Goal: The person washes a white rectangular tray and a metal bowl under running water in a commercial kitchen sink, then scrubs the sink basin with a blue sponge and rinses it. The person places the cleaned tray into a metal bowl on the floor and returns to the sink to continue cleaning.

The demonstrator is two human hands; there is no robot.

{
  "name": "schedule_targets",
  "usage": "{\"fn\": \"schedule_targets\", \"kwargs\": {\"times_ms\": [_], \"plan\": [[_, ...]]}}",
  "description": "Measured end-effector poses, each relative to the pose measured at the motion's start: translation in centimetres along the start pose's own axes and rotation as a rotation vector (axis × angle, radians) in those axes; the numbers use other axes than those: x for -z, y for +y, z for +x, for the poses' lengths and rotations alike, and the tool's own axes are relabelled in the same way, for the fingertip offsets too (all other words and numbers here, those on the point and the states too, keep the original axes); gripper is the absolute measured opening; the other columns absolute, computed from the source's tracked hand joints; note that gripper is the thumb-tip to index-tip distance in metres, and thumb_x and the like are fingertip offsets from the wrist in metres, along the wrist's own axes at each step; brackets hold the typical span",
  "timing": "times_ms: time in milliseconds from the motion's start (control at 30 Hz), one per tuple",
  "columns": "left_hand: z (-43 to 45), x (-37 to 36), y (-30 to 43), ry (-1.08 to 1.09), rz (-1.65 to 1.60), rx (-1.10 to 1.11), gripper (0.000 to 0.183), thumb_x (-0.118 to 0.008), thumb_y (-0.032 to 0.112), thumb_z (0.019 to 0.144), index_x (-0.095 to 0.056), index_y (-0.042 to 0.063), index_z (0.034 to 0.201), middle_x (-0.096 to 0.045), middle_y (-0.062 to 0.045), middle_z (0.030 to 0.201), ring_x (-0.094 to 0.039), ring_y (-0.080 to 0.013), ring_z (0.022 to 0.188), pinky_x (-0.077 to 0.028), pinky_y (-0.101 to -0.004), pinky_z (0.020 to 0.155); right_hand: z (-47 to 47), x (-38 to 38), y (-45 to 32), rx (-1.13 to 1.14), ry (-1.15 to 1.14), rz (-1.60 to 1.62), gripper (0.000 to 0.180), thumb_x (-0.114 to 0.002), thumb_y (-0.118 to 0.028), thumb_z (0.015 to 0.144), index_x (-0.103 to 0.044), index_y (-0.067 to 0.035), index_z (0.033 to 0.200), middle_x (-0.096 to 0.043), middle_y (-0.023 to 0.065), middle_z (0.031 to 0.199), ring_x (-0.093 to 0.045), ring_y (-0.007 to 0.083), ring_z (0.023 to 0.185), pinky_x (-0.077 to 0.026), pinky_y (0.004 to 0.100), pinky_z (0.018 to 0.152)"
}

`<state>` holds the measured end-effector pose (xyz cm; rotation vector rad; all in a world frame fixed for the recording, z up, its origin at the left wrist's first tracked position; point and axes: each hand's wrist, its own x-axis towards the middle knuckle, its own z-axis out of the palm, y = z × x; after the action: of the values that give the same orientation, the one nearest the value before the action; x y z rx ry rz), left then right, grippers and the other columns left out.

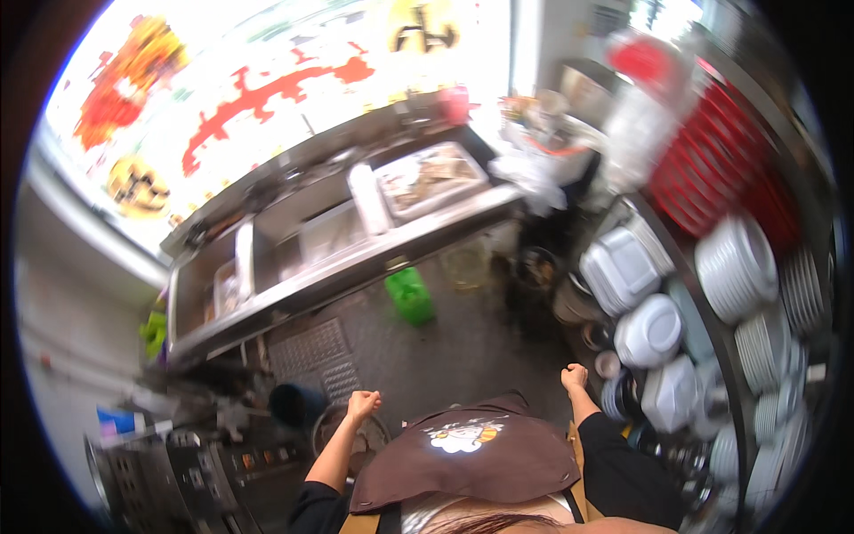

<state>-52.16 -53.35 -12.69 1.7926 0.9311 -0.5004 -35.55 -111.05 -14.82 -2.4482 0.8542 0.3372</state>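
Observation:
My left hand (365,404) is raised at the left of my brown apron (467,460), its fingers curled and nothing visible in them. On the other side my right hand (574,377) is held out over the floor, also curled like a loose fist with no object seen in it. Both hands touch nothing. Ahead stands a stainless steel sink (373,250) with several basins. A white tray (434,179) with indistinct pale and brown contents sits at its right end. A grey tub (333,233) lies in the middle basin.
A green plastic container (409,296) stands on the dark floor (460,347) below the sink. At right, shelves hold stacked white plates (736,267), white dishes (620,267) and a red basket (710,157). A dark bin (536,267) is near them. A round container (350,437) lies beyond my left forearm.

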Motion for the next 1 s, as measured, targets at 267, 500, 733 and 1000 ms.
{"fn": "schedule_targets", "kwargs": {"times_ms": [267, 500, 733, 1000], "plan": [[2.3, 8.1, 5.1, 0.106, -0.487, -0.14, 0.027, -0.062, 0.026, 0.093, -0.069, 0.001, 0.102, -0.07, -0.006, 0.087, -0.063, -0.0094, 0.072, -0.051, -0.0228, 0.063, -3.5, -9.1, -30.0, 0.744, -0.117, 0.113, 0.022, -0.066, -0.015, 0.08, -0.07, -0.007, 0.101, -0.064, 0.011, 0.108, -0.066, 0.025, 0.093, -0.053, 0.035, 0.083], [14.0, 20.6, 17.6, 0.099, -0.441, -0.344, 0.029, -0.058, 0.025, 0.096, -0.066, 0.001, 0.11, -0.07, -0.008, 0.093, -0.066, -0.0133, 0.084, -0.051, -0.0258, 0.075, -7.5, -14.8, -55.2, 1.046, -0.151, 0.546, 0.014, -0.064, -0.008, 0.085, -0.07, -0.003, 0.097, -0.067, 0.0081, 0.083, -0.065, 0.0156, 0.071, -0.052, 0.0281, 0.066], [22.0, 30.6, 19.3, 0.149, -0.546, -0.261, 0.028, -0.06, 0.024, 0.095, -0.067, -0.002, 0.106, -0.07, -0.007, 0.088, -0.066, -0.0124, 0.08, -0.053, -0.0262, 0.074, -6.5, -29.5, -72.8, 0.931, -0.45, 0.277, 0.033, -0.064, -0.02, 0.083, -0.065, -0.006, 0.114, -0.071, 0.011, 0.097, -0.069, 0.0222, 0.089, -0.054, 0.0333, 0.079], [26.5, 39.6, 17.2, 0.231, -0.639, -0.098, 0.024, -0.06, 0.02, 0.095, -0.066, -0.002, 0.104, -0.07, -0.009, 0.087, -0.067, -0.0137, 0.08, -0.053, -0.027, 0.075, -5.6, -46.1, -78.5, 0.828, -0.724, -0.404, 0.064, -0.065, -0.025, 0.077, -0.048, -0.01, 0.137, -0.059, 0.0221, 0.126, -0.055, 0.0353, 0.12, -0.044, 0.0402, 0.102]]}}
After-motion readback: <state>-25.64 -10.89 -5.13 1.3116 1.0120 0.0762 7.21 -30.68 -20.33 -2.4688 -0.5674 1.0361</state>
